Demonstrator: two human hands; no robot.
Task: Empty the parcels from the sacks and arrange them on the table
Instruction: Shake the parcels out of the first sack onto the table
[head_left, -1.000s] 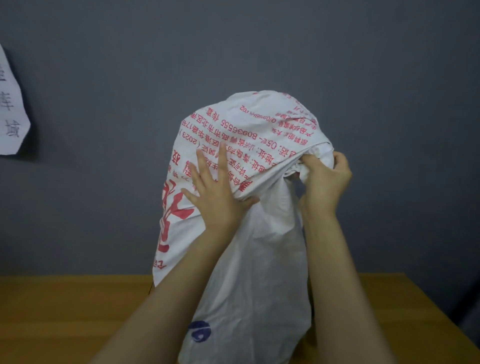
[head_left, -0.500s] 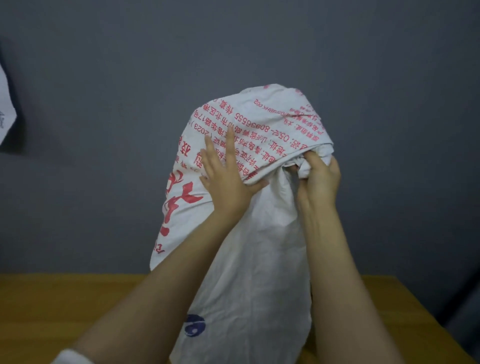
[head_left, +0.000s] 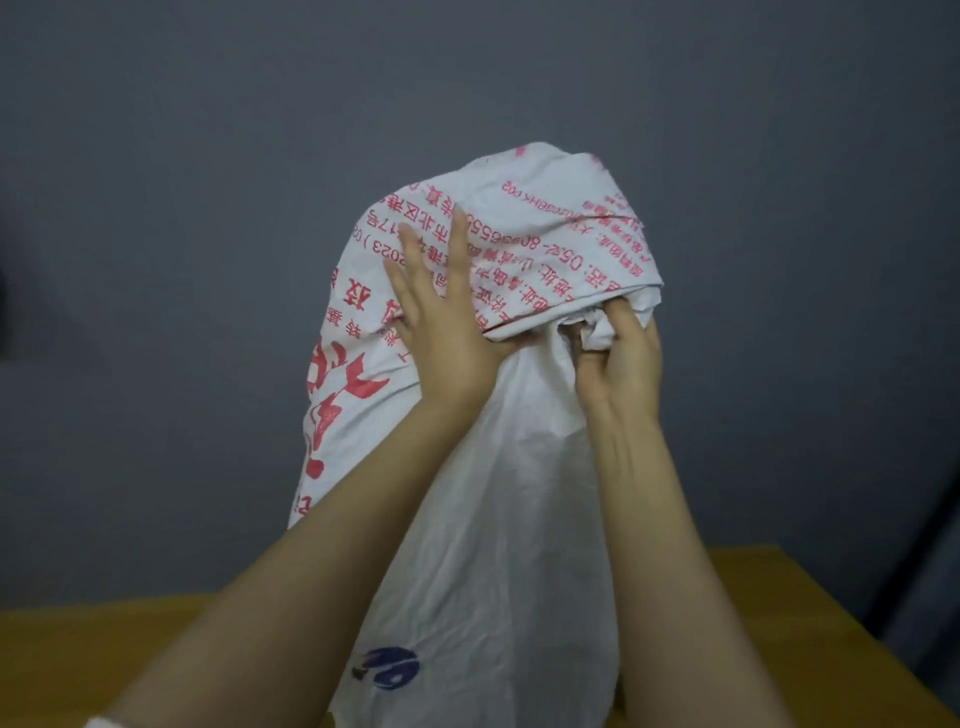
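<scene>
Left hand flat, fingers straight, presses crinkly white sack — red upside-down print, "2023" readable; right hand grips bunched fold — wooden tabletop below.

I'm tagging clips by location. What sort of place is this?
Probably a plain indoor workroom, perhaps for parcel sorting: a wooden table before a grey wall, and a red-printed white sack held over it.

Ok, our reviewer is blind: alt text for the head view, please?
A white sack with red print is held up over a wooden table; the left hand presses flat on it, the right hand grips a bunched fold.
</scene>
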